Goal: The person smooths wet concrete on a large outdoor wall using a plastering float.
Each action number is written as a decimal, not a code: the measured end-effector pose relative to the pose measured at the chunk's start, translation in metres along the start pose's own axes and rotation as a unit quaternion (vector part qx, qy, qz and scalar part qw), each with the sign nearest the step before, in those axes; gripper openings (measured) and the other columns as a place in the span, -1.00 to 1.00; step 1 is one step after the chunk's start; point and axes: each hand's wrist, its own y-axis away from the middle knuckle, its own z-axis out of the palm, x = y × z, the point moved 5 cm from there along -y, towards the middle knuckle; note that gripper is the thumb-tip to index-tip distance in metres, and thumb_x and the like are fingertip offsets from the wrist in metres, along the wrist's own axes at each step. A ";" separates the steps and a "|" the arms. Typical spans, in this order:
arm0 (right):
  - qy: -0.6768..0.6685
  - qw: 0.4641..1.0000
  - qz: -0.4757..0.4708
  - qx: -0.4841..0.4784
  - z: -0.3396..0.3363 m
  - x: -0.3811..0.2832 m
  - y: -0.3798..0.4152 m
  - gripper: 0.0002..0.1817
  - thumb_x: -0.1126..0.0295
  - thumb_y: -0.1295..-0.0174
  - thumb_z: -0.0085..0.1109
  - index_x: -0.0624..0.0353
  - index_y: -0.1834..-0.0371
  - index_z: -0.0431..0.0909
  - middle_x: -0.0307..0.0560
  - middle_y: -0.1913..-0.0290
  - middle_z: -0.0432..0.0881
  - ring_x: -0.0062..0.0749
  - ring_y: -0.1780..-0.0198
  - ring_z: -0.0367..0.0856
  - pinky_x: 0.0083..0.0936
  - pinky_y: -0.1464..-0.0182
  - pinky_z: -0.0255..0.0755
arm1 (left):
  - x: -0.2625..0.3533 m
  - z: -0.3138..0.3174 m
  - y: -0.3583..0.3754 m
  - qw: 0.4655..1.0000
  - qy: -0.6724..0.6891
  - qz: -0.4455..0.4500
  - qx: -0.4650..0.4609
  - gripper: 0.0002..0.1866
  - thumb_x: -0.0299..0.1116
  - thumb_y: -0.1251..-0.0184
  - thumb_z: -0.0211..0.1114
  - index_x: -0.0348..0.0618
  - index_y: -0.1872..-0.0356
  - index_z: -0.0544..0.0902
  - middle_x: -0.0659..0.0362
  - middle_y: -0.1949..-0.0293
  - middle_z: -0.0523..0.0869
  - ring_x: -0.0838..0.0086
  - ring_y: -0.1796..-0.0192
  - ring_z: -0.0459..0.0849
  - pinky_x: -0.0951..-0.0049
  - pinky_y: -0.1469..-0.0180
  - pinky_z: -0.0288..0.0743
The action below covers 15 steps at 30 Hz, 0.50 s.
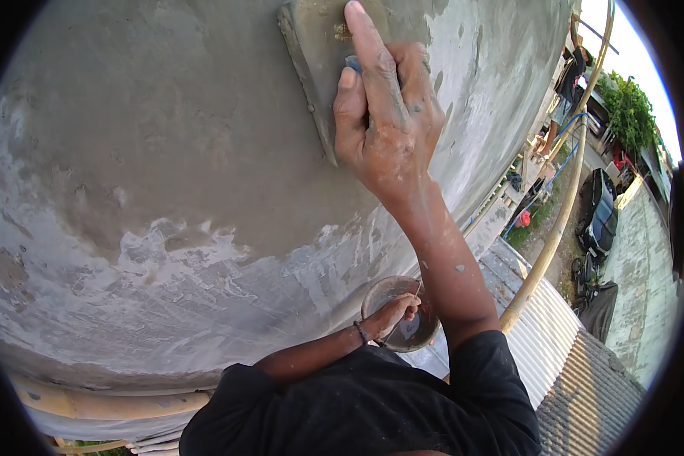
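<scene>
My right hand (394, 114), smeared with grey mortar, is wrapped round the handle of a plastering float (300, 57). Its index finger lies stretched along the float's back. The float is pressed against the wall (159, 152), on a wide patch of wet grey plaster; a bit of blue shows by the grip. Lower down, close to my body, my left hand (394, 315) is closed on the thin wire handle of a round bucket (380, 287). Grey residue coats the inside of the bucket. A dark bracelet (360, 332) circles my left wrist.
Bamboo poles (543, 262) run along my right side, and another bamboo pole (106, 403) lies at the wall's foot. Corrugated roofing (585, 395) lies below. Another person (570, 80) stands farther along the wall. A parked car (599, 216) is down on the ground.
</scene>
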 end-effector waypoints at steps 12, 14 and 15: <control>-0.148 0.974 0.052 -0.161 -0.017 -0.019 0.219 -0.50 0.54 -0.16 0.26 0.15 -0.24 0.55 -0.08 0.26 0.49 -0.30 0.39 0.51 -0.45 0.44 0.42 | 0.005 0.007 0.026 0.991 0.000 -0.134 0.015 -0.73 -0.26 -0.55 0.03 -0.19 -0.03 0.56 0.22 0.06 0.61 0.42 0.01 0.62 0.39 -0.03 0.50; -0.142 0.962 0.068 -0.223 -0.025 -0.012 0.233 -0.34 0.59 0.00 0.32 -0.03 -0.28 0.54 -0.18 0.29 0.46 -0.31 0.35 0.55 -0.44 0.41 0.49 | -0.018 -0.011 0.012 0.992 0.096 0.018 0.083 -0.76 -0.22 -0.53 0.04 -0.15 0.09 0.57 0.23 0.17 0.61 0.48 0.16 0.62 0.47 0.10 0.50; -0.132 0.971 0.080 -0.180 -0.033 -0.006 0.220 -0.45 0.56 -0.11 0.26 0.08 -0.26 0.54 -0.13 0.27 0.52 -0.30 0.32 0.56 -0.45 0.39 0.47 | -0.025 -0.021 -0.003 0.992 0.096 0.019 0.084 -0.76 -0.22 -0.53 0.04 -0.15 0.09 0.57 0.23 0.17 0.61 0.48 0.16 0.62 0.47 0.10 0.50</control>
